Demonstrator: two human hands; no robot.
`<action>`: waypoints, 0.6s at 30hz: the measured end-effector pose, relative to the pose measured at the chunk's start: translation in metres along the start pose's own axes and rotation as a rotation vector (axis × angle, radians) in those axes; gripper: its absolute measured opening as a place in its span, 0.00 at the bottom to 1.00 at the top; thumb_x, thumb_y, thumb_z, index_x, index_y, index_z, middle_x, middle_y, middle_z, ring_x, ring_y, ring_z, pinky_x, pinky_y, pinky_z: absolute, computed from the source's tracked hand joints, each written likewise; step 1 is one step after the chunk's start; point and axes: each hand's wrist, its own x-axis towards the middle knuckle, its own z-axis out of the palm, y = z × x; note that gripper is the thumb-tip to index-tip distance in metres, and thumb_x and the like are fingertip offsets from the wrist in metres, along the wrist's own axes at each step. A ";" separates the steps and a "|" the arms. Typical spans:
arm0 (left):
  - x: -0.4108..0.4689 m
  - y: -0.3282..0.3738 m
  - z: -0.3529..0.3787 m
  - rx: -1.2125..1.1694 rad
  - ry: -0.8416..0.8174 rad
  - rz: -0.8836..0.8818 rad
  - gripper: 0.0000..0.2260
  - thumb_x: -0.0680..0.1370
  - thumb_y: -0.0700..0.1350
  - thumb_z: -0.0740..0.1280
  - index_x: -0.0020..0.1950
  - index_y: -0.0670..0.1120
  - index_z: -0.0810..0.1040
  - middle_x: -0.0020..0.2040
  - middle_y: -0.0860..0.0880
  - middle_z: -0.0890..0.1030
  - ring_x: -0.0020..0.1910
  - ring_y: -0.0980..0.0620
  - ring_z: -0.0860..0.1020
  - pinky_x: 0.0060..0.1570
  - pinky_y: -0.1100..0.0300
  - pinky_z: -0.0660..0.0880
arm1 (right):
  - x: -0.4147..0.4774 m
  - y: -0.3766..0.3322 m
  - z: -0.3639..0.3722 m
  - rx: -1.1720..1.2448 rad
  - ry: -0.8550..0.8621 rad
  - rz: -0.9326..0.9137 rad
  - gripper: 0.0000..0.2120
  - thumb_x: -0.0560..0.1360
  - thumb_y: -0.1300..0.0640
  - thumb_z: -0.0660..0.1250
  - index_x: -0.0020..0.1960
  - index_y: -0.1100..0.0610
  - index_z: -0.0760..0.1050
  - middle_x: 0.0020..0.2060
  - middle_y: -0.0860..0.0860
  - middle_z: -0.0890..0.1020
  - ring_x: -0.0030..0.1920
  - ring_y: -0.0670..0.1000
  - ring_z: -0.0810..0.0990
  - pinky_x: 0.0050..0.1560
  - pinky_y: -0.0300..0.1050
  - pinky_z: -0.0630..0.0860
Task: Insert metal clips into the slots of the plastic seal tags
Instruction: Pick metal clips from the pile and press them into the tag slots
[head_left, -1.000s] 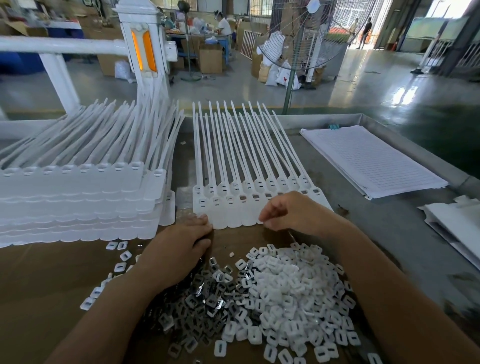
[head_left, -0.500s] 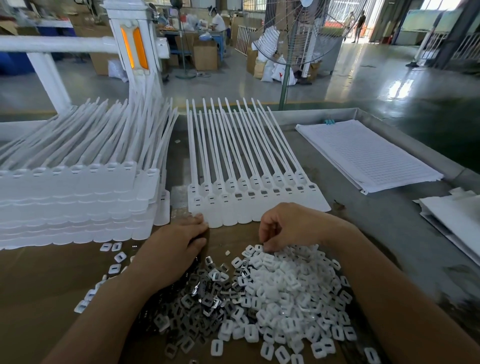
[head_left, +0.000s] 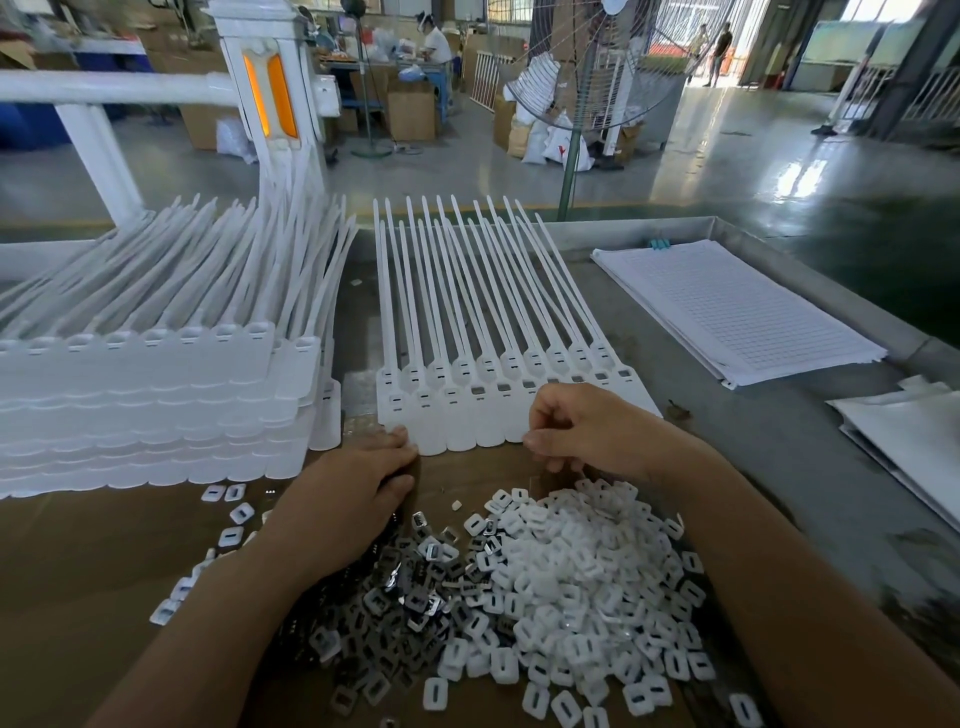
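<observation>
A row of white plastic seal tags lies flat in the middle, straps pointing away, slots near the heads. My left hand rests flat on the brown cardboard, its fingertips touching the row's near left corner. My right hand hovers at the near right edge of the row, fingers curled, thumb and forefinger pinching a small clip that the fingers mostly hide. In front of me lies a heap of white clip pieces, and dark metal clips are spread to its left.
A tall stack of seal tags fills the left side. A pile of lined paper sheets and folded white sheets lie at the right. The metal tray rim bounds the far right. A fan pole stands behind.
My right hand dropped to the white clip heap half a second ago and has risen back to the tags' near edge with pinched fingers. My left hand stayed put.
</observation>
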 end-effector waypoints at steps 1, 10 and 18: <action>0.000 0.000 0.000 -0.004 0.002 -0.002 0.18 0.79 0.48 0.58 0.70 0.52 0.66 0.72 0.57 0.61 0.71 0.60 0.58 0.67 0.67 0.52 | 0.000 0.000 -0.001 -0.011 0.004 -0.002 0.05 0.74 0.58 0.67 0.41 0.52 0.71 0.35 0.47 0.80 0.35 0.43 0.78 0.37 0.37 0.74; -0.002 0.002 -0.003 -0.009 -0.015 -0.007 0.19 0.79 0.47 0.58 0.70 0.52 0.65 0.73 0.56 0.60 0.72 0.60 0.56 0.69 0.65 0.51 | 0.009 -0.003 0.000 0.104 0.148 -0.022 0.06 0.70 0.62 0.72 0.41 0.53 0.78 0.37 0.51 0.83 0.35 0.45 0.82 0.33 0.32 0.75; -0.003 0.002 -0.004 -0.033 -0.004 -0.004 0.18 0.79 0.47 0.59 0.70 0.51 0.66 0.72 0.56 0.61 0.71 0.59 0.58 0.68 0.66 0.52 | 0.041 -0.021 -0.002 -0.019 0.226 -0.066 0.05 0.72 0.62 0.70 0.42 0.53 0.78 0.34 0.41 0.78 0.35 0.38 0.75 0.31 0.25 0.69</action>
